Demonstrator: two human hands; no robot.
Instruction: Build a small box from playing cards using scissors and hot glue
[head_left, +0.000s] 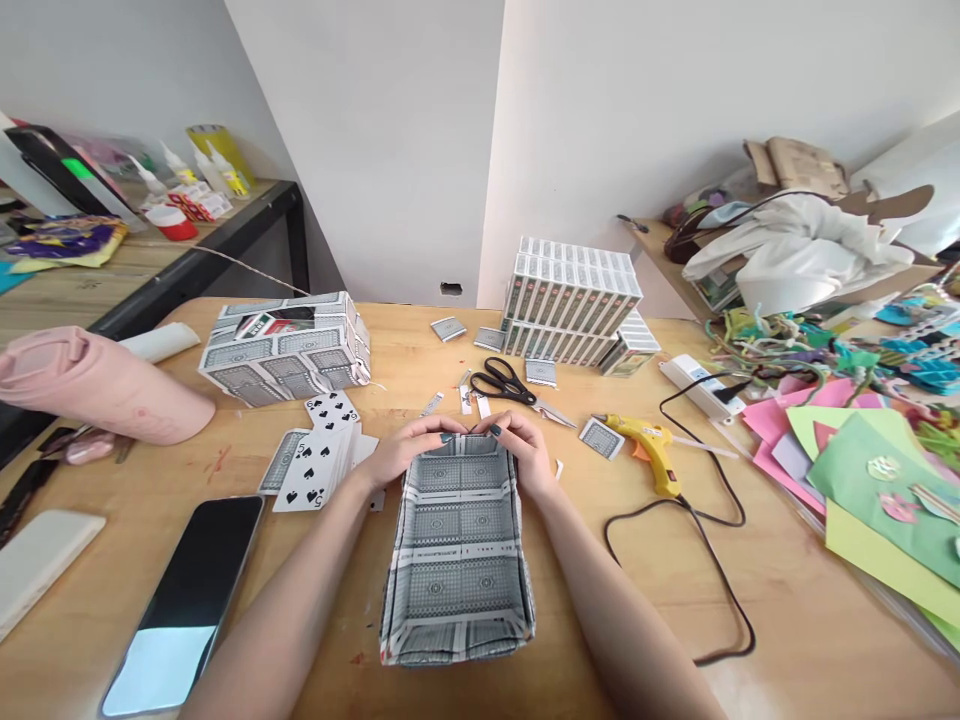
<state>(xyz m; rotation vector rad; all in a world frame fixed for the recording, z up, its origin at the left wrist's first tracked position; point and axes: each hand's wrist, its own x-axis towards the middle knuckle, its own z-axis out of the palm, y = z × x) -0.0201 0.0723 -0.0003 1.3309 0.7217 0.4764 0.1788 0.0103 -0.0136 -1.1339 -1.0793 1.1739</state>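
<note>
Head view: both forearms stretch forward from the near side of the table point(574, 660), angling inward over either side of an open card box point(461, 525). This box lies lengthwise on the table, well in from the left and right edges, its far end pointing to the table's far edge. Left hand point(409, 450) and right hand point(529, 450) meet at that far end, wrists outside the box's long walls. On each, the fingers are curled and drawn nearly closed, pinching the end rim, thumbs close together; how the fingertips sit behind the rim is hidden.
</note>
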